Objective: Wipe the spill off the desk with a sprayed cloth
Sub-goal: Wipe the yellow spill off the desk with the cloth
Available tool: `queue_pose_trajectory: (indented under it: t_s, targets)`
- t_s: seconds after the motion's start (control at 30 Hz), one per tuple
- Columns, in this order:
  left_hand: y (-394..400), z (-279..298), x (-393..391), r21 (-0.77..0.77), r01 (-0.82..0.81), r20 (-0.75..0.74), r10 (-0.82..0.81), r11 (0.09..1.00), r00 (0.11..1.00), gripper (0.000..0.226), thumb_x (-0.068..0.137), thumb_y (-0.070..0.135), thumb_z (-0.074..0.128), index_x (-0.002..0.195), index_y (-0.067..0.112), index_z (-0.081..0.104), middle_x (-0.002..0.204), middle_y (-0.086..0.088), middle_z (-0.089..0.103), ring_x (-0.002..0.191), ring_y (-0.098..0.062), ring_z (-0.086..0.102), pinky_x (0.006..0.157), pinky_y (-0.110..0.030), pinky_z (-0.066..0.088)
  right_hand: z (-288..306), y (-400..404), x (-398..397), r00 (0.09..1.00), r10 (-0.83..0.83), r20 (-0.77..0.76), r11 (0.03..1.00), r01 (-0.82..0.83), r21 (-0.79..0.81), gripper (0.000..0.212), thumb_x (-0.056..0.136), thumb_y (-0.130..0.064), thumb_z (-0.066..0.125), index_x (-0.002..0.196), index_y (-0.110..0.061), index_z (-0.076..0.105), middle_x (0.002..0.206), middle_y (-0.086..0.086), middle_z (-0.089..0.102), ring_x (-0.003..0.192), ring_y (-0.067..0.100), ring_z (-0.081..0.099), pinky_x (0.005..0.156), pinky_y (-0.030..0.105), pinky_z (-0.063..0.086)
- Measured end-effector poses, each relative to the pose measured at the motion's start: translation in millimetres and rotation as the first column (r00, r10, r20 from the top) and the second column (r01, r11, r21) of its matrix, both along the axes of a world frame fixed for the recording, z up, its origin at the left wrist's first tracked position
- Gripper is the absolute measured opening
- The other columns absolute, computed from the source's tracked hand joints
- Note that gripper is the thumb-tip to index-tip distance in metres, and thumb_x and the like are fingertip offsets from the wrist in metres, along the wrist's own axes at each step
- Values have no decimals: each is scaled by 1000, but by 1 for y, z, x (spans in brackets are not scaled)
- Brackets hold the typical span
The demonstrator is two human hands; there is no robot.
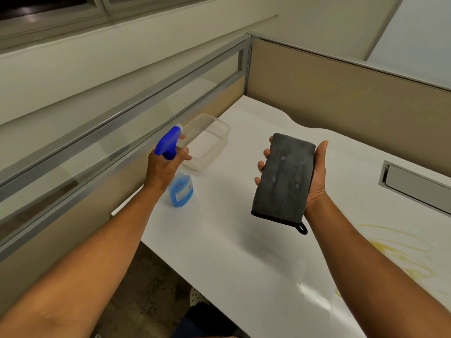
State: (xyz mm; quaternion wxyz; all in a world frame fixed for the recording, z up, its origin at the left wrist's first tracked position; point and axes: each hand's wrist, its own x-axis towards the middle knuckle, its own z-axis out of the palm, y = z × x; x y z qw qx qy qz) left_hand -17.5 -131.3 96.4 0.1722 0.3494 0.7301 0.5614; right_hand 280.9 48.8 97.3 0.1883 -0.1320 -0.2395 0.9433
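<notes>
Left hand (166,167): wrapped around the neck of the spray bottle (179,189), index finger on the blue trigger, bottle raised above the desk (244,252), nozzle facing right toward the cloth.

Right hand (314,181): fingers curled around the edges of the folded grey cloth (284,179), palm behind it, held clear of the desk. Cloth face turned toward the nozzle; a few pale droplets visible on it. Long axis running away from the body, hanging loop at the near end.

Spill (400,252): yellowish smear on the desk, near right, beside the right forearm. Lies right of the cloth and toward the body; well apart from the bottle. Nearer hand: right, the one already carrying the cloth.

Judged next move: lower cloth rightward and toward the body onto the smear, damp face down.

Clear plastic container (207,142): behind the bottle, off the likely wiping path.
</notes>
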Motion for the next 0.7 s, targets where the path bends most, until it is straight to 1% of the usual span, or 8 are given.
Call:
queue_pose_trajectory:
  t_s: [0.07,0.17,0.23,0.3,0.37,0.47,0.6,0.7]
  targets:
    - [-6,-3,-4,-45,16,23,-15,999,1000,46,96,24,81,131,-2,67,103,-12,72,94,-8,70,103,-33,59,-3,-3,12,1000,-19,-13,1000,19,-4,113,74,-101,49,157,-25,45,135,9,68,123,34,62,112,60,42]
    - [-29,-19,4,14,-58,19,58,998,998,88,88,39,83,158,6,42,136,-9,58,119,-7,62,110,-28,53,-5,-10,37,998,-49,-32,999,49,-23,113,74,-101,48,156,-23,46,134,10,69,121,35,63,110,61,43]
    - [-54,-39,31,59,-272,7,272,961,962,88,91,58,75,159,17,38,139,-9,50,122,-16,54,108,-37,53,-5,-15,59,995,-93,-37,995,92,-29,114,74,-101,48,156,-23,47,133,10,69,120,35,64,109,61,45]
    - [-76,-63,73,53,-345,-34,347,937,937,66,91,79,59,141,39,46,130,-11,50,113,-19,50,102,-34,50,-5,-21,87,988,-151,-32,988,150,-46,114,74,-101,49,155,-21,48,132,11,69,118,36,65,109,62,45]
    - [-86,-85,117,-54,-204,-95,198,978,976,40,94,74,54,126,51,47,127,-10,52,111,-21,50,99,-38,49,-6,-30,115,976,-215,-17,975,213,-64,115,73,-100,51,154,-18,51,133,12,69,117,36,66,110,64,44]
    - [-72,-107,164,-264,148,-218,-209,953,953,53,93,66,52,133,31,56,129,3,51,120,-20,50,98,-45,48,-13,-46,157,952,-305,1,946,303,-116,118,72,-101,51,154,-16,51,131,13,69,114,37,67,110,66,45]
    - [-4,-110,191,-357,466,-402,-584,809,706,57,96,67,52,134,25,61,138,3,56,136,-25,48,109,-44,47,-28,-74,202,905,-416,96,879,426,-214,120,72,-100,54,149,-8,56,132,16,69,113,38,67,114,69,41]
    - [57,-113,202,-470,552,-479,-724,689,497,90,98,84,27,140,14,65,148,-7,59,152,-34,44,124,-51,40,-37,-98,227,844,-503,186,796,537,-281,118,75,-99,50,151,-10,57,147,17,63,127,39,65,117,73,36]
